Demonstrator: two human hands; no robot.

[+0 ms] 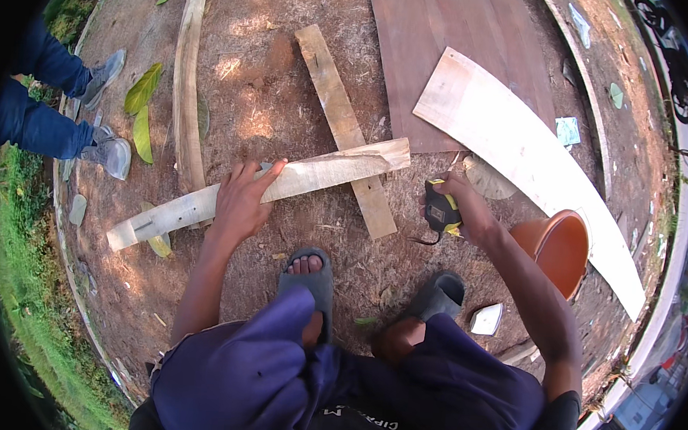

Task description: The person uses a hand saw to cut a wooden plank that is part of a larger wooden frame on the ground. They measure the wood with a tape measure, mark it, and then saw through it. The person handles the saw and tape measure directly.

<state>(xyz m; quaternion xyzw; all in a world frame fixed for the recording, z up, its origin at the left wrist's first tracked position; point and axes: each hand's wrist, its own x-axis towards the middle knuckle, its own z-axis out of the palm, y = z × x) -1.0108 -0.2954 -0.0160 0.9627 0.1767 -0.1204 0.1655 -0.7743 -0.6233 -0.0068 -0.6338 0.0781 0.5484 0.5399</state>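
A pale wooden plank (331,169) lies at a slant across the ground in front of me, resting over a shorter, weathered board (334,100). My left hand (242,199) grips the plank left of its middle, with the fingers over its upper face and far edge. In my right hand (470,207) is a black and yellow tape measure (442,211), held just beyond the plank's right end. A short dark strap or cord hangs from the tape measure's lower side. No drawn-out blade can be made out.
An orange bucket (560,248) stands beside my right forearm. A long white board (514,139) partly covers a brown plywood sheet (473,34). Another timber (187,71) lies at the left, near a person's shoes (111,153). A white fragment (486,319) sits beside my right sandal.
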